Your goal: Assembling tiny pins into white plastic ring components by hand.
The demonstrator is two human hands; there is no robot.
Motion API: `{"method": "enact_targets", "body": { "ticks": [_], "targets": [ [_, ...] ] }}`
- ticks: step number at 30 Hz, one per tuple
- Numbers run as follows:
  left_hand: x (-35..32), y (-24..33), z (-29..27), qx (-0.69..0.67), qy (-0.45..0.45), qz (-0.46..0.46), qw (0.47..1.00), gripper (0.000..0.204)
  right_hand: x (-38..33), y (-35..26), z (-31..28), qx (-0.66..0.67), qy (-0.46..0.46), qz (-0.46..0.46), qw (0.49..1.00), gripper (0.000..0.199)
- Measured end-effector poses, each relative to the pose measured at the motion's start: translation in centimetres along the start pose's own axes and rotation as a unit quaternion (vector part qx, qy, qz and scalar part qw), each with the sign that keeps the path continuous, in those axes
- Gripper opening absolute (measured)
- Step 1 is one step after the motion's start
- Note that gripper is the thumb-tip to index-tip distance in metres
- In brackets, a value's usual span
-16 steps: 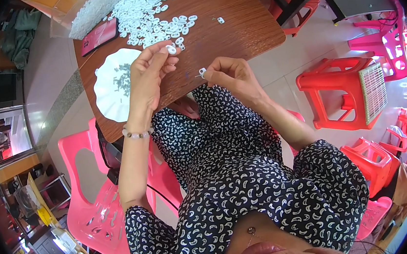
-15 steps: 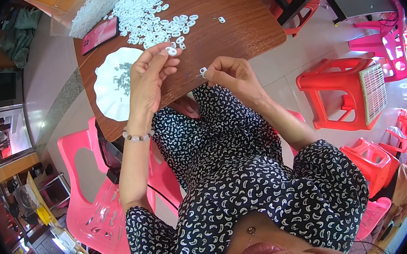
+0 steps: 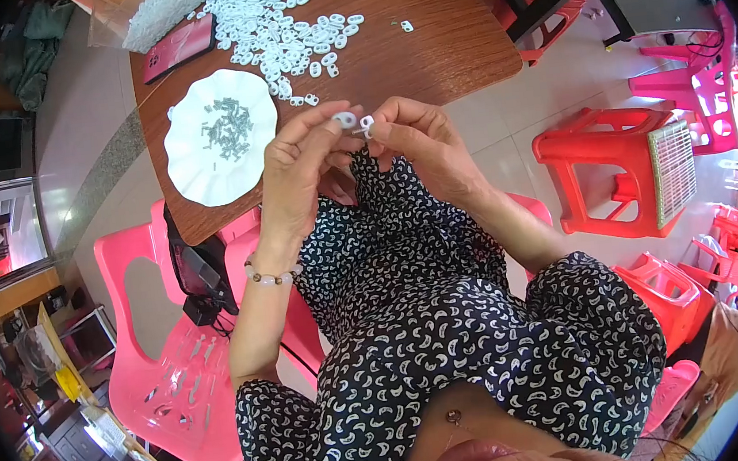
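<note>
My left hand (image 3: 305, 161) pinches a small white plastic ring (image 3: 345, 119) between thumb and fingers. My right hand (image 3: 418, 141) holds a second small white piece (image 3: 367, 124) right against it, just in front of the wooden table's (image 3: 423, 56) near edge. The two pieces touch above my lap. A heap of the same white plastic rings (image 3: 273, 22) lies spread over the far part of the table. A white scalloped plate (image 3: 195, 172) with several small grey metal parts (image 3: 228, 127) sits at the table's left near corner.
A dark pink flat case (image 3: 178, 49) lies beside the heap, and a clear bag (image 3: 156, 6) behind it. Pink plastic chairs (image 3: 164, 366) stand at my left, red stools (image 3: 616, 171) at my right. A black device (image 3: 200, 278) rests on the pink chair.
Both hands have drawn back from the table toward my body and come together; the left hand now brings a white ring against the piece in the right hand.
</note>
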State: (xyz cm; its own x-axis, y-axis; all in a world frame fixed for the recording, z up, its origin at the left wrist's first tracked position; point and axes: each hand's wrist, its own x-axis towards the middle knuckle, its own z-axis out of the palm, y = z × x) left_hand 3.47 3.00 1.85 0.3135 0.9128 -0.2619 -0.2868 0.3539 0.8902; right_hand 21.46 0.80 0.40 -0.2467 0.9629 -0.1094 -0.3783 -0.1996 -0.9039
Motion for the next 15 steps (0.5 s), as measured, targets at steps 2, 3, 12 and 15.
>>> {"method": "enact_targets", "body": {
  "ticks": [2, 3, 12, 15],
  "targets": [
    [-0.3, -0.7, 0.7, -0.001, 0.034, 0.02, 0.999, 0.026, -0.1, 0.2, 0.3, 0.057, -0.013, -0.008, 0.998, 0.016],
    [-0.6, -0.9, 0.5, 0.014, 0.018, 0.006, 1.0, 0.026, -0.1, 0.2, 0.3, 0.057, -0.014, -0.007, 0.998, 0.016],
    [-0.7, -1.4, 0.0, 0.036, 0.018, 0.015, 0.999, 0.025, -0.2, 0.5, 0.1, 0.078, -0.025, -0.002, 0.997, 0.017],
    [-0.5, -1.9, -0.4, 0.039, 0.017, 0.026, 0.999, 0.027, -0.2, 0.5, 0.0, 0.062, -0.042, -0.01, 0.997, 0.018]
  ]
}}
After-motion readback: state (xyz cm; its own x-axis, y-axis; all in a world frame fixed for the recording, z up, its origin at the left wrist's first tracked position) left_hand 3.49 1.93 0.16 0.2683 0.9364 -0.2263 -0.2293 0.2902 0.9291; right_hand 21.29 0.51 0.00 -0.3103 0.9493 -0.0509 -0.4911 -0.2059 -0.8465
